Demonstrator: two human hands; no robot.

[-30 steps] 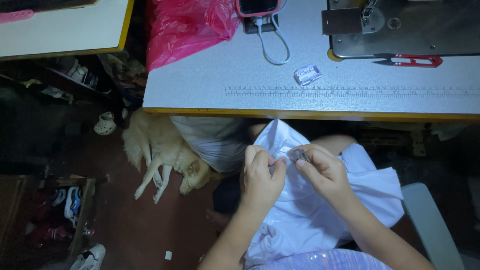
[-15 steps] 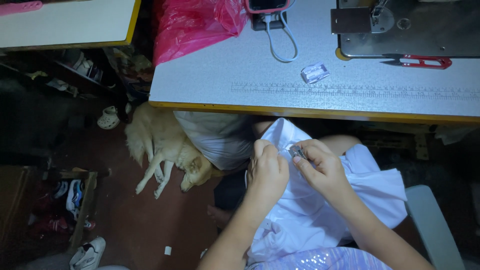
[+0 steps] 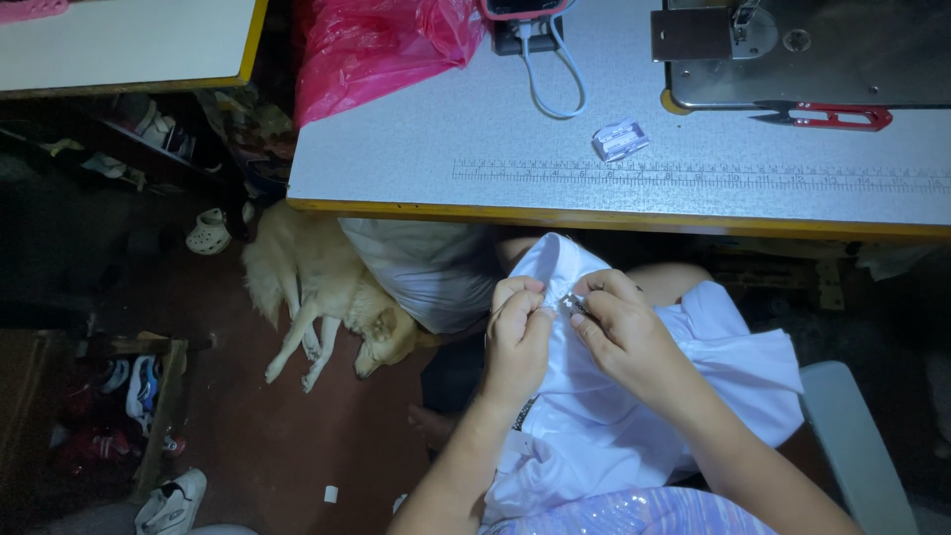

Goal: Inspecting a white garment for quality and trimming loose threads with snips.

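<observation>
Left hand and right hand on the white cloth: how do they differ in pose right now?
The left hand pinches a fold of the white fabric garment with its fingers curled tight; the right hand holds a small silvery metal tool against that fold. The left hand sits nearer the pale dog lying on the floor, the right hand nearer the grey chair edge. Both work the same spot over the lap.

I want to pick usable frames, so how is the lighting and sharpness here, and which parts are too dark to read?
Head view: the table top is evenly lit, the white cloth bright but not blown out; both hands, left hand and right hand, are fairly sharp. The floor by the dog is dim, the left edge nearly black.
</observation>
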